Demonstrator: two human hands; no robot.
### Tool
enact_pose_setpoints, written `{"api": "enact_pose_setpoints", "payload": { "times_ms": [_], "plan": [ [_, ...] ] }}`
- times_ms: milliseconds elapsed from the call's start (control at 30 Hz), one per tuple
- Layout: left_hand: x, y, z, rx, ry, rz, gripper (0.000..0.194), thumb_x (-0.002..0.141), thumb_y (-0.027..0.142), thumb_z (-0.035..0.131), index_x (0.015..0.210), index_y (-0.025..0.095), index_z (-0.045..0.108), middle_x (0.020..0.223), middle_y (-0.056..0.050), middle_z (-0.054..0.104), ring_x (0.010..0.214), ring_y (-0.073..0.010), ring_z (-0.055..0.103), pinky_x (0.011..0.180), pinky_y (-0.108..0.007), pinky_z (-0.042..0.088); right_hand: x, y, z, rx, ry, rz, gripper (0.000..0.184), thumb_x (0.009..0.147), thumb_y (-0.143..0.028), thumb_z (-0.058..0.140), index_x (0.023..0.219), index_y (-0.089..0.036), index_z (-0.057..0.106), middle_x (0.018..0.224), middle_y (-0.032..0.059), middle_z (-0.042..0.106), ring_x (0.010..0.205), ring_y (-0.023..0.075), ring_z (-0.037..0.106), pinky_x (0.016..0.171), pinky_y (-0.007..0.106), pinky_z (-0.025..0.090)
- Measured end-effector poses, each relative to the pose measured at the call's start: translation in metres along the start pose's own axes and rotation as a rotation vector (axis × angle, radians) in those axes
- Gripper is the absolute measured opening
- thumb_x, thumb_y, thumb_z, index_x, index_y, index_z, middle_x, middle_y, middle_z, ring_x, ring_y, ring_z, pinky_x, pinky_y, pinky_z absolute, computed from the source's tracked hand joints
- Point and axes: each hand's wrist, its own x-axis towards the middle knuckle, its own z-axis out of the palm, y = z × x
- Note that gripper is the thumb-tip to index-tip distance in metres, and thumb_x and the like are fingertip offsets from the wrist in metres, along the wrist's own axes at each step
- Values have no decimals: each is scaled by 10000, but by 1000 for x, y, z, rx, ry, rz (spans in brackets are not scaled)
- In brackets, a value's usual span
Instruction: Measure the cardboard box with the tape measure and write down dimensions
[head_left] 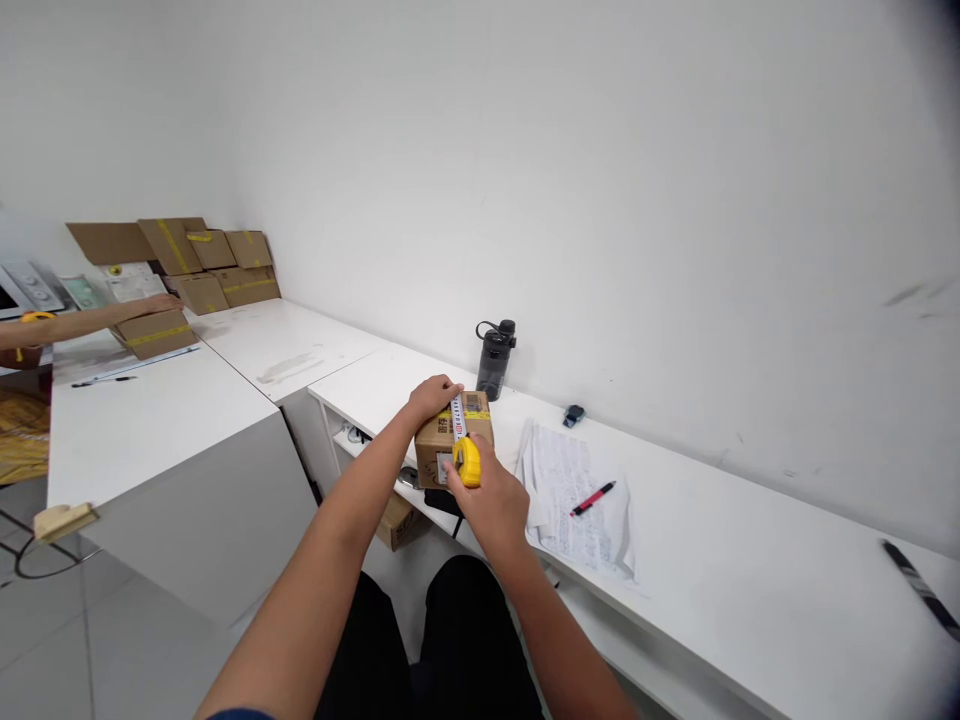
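A small cardboard box (432, 462) with printing and yellow tape sits at the front edge of the white table. My left hand (433, 398) is closed over its far left top edge, with the fingertips at the end of a measuring blade; their exact hold on the blade is hard to see. In my right hand (495, 495) is a yellow tape measure (469, 462), held against the near side of the box. Its white blade (457, 415) lies pulled out across the top of the box.
Behind the box stands a dark bottle (494, 360). To the right lie written sheets (559, 490), a red pen (593, 498), a small dark object (574, 415) and a black marker (921, 590). At far left, another person's hand (161, 303) touches a carton (157, 335) near stacked boxes (171, 245).
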Motion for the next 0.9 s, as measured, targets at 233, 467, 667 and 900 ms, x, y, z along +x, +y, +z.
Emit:
{"api": "enact_pose_setpoints", "payload": {
  "times_ms": [233,467,667,900],
  "plan": [
    [1,-2,1,-11,2,19,357,852,532,492,759,196,571,809,-32,674,663,-158,584,566,-260,403,-1,0,2,-4,8,11,543,857,-521,496,1311,-227,533,956,41,741,733,200,677,631,261,418],
    [3,-1,0,12,-15,-2,341,860,508,486,749,197,571,777,-35,658,651,-165,568,555,-261,394,-9,1,-1,-3,53,1,526,846,-503,519,1282,-213,560,934,39,743,695,192,677,622,256,431],
    [3,0,1,27,-24,-2,350,858,519,488,754,196,575,804,-36,665,650,-162,561,562,-263,387,-23,10,13,-40,130,-95,473,851,-471,537,1234,-201,601,837,39,739,658,180,671,610,251,442],
    [6,1,3,36,-38,-2,356,858,524,501,773,191,591,815,-40,677,675,-167,573,598,-266,400,-38,20,29,-49,201,-125,421,859,-434,534,1182,-184,636,823,38,741,605,162,654,599,245,443]
  ]
}}
